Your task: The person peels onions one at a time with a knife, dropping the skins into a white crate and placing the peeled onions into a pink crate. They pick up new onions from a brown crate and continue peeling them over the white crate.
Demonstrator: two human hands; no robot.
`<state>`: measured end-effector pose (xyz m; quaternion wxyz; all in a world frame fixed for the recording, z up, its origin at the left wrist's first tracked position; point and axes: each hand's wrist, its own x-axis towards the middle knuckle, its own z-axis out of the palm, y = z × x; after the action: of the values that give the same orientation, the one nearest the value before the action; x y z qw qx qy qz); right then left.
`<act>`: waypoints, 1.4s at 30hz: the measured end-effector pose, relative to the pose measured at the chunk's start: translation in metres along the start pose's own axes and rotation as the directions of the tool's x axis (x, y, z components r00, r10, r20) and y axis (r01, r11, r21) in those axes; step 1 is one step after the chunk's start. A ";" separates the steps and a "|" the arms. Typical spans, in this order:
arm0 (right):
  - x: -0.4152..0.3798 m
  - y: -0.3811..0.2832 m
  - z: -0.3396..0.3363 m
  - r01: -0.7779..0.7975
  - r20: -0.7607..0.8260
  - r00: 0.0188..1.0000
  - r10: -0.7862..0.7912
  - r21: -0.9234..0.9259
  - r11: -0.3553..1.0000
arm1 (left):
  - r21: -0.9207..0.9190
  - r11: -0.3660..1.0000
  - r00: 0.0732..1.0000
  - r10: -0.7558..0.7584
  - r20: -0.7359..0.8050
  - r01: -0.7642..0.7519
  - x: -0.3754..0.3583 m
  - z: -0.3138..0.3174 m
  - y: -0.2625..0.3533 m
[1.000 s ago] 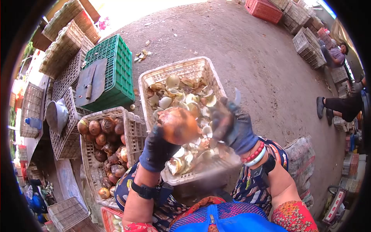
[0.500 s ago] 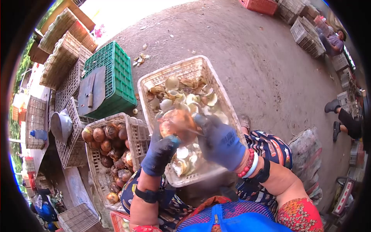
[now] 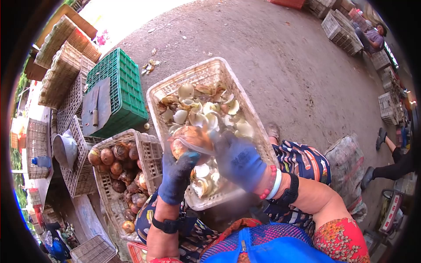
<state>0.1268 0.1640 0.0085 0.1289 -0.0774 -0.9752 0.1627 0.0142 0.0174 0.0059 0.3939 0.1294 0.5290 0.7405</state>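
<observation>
- My left hand (image 3: pixel 177 173), in a dark blue glove, has its fingers wrapped around the underside of a brown-skinned onion (image 3: pixel 189 141), gripping it above the white crate (image 3: pixel 206 72).
- My right hand (image 3: pixel 239 160), also gloved, has its fingers clenched around a knife (image 3: pixel 197 147) whose thin blade lies across the onion's near side, touching it.
- The white crate below holds pale peels and loose skins (image 3: pixel 206 111).
- Just to my left, a second crate (image 3: pixel 151 151) holds unpeeled onions (image 3: pixel 115 160).
- Farther left, a green crate (image 3: pixel 125 90) sits upturned on the ground with a flat board (image 3: pixel 97 105) on top.
</observation>
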 end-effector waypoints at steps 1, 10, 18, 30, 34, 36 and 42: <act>0.002 0.000 0.004 -0.024 0.038 0.999 0.025 -0.035 0.999 | 0.117 0.992 0.999 0.050 0.001 -0.050 -0.002 0.006 0.001; 0.001 0.023 0.027 0.005 -0.016 1.000 -0.003 0.157 0.988 | -0.185 0.978 0.995 -0.099 -0.021 0.094 -0.006 0.010 -0.002; -0.002 0.014 0.000 0.029 -0.203 0.978 0.043 0.338 0.941 | -0.455 0.884 0.993 -0.116 0.017 0.112 -0.004 -0.002 -0.002; 0.000 0.011 0.005 0.033 0.029 0.999 -0.041 0.225 0.974 | -0.162 0.984 0.997 -0.078 -0.010 0.075 -0.009 0.006 0.003; -0.006 0.016 0.027 0.200 -0.096 0.977 -0.189 0.115 0.973 | -0.196 0.980 0.996 -0.030 0.084 0.046 -0.012 -0.011 -0.011; -0.004 0.008 0.028 0.132 -0.048 0.991 -0.126 0.151 0.980 | -0.215 0.976 0.987 0.046 0.157 -0.012 -0.005 -0.039 -0.031; -0.003 -0.003 0.020 0.103 -0.052 0.994 -0.099 0.093 0.990 | 0.010 0.998 0.995 0.055 0.083 -0.056 -0.004 -0.057 -0.042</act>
<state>0.1236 0.1545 -0.0097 0.1637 -0.0255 -0.9656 0.2005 0.0011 -0.0191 -0.0533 0.3940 0.1770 0.5132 0.7417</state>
